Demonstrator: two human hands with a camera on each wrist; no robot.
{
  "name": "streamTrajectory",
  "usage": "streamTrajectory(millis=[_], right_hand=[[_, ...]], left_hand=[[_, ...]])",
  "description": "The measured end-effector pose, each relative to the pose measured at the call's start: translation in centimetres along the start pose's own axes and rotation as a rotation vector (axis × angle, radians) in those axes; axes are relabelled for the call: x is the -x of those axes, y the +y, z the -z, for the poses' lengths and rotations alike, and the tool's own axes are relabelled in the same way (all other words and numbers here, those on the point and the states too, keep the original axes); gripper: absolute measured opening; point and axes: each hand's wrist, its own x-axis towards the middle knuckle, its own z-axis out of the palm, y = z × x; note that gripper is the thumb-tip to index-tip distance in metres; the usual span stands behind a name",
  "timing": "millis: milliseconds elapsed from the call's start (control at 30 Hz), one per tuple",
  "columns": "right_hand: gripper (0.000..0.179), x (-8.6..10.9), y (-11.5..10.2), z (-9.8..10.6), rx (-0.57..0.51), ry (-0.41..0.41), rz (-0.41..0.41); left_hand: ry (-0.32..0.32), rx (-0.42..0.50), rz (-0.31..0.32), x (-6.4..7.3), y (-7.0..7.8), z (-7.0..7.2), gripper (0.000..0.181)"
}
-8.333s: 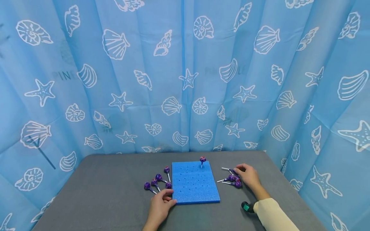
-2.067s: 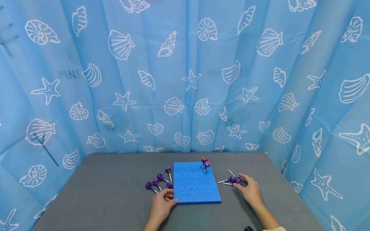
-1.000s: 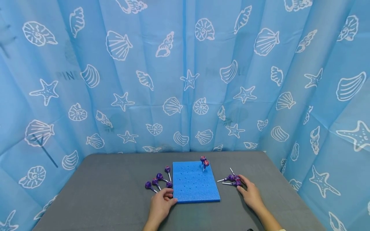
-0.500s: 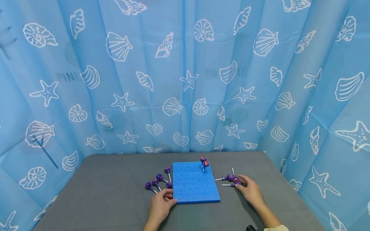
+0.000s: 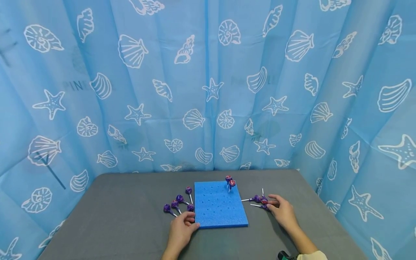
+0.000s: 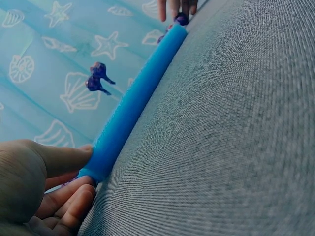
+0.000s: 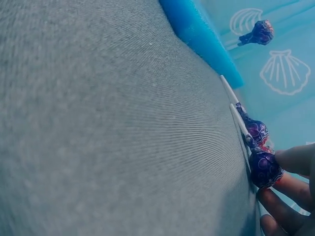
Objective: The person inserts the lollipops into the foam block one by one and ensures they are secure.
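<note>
A blue foam board point(image 5: 220, 217) with rows of small holes lies on the grey table. Two purple-wrapped lollipops point(image 5: 232, 183) stand upright at its far right corner. My left hand point(image 5: 180, 231) grips the near left corner of the board, thumb on top and fingers curled at the side. To the right, my right hand point(image 5: 284, 215) is at a small cluster of lollipops point(image 5: 256, 198) lying on the cloth. Its thumb and fingers pinch the wrapped head of the nearest lollipop point(image 7: 266, 168), whose white stick points toward the board.
Several more lollipops point(image 5: 180, 198) lie beside the board's left edge, just beyond my left hand. A blue curtain point(image 5: 208, 137) with white shells hangs behind the grey table point(image 5: 130, 224). A dark device point(image 5: 283, 255) sits by my right sleeve.
A second lollipop has joined the first in the board since the oldest frame. The right cluster has shrunk and shifted slightly left, with my right hand now on its nearest lollipop. My left hand stayed put.
</note>
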Motion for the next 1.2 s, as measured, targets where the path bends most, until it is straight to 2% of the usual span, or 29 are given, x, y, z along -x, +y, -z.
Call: streamTrajectory(millis=[300, 500, 667, 900, 1200], right_hand=[[0.035, -0.3, 0.1, 0.3, 0.057, -0.067, 0.004], [0.032, -0.8, -0.5, 0.6, 0.041, -0.045, 0.013], [0.028, -1.4, -1.6, 0.6, 0.01, -0.034, 0.053], [0.016, -2.3, -3.2, -0.2, 0.028, -0.029, 0.114], [0.015, -2.9, -4.8, -1.8, 0.039, -0.062, 0.16]], left_hand=[[-0.014, -0.019, 0.034, -0.1, 0.3, 0.0, 0.031], [-0.014, -0.025, 0.035, 0.0, 0.4, 0.0, 0.031], [-0.019, -0.019, 0.037, 0.0, 0.3, 0.1, 0.032], [-0.021, -0.015, 0.047, 0.0, 0.3, 0.1, 0.032], [-0.021, -0.025, 0.065, 0.0, 0.4, 0.0, 0.031]])
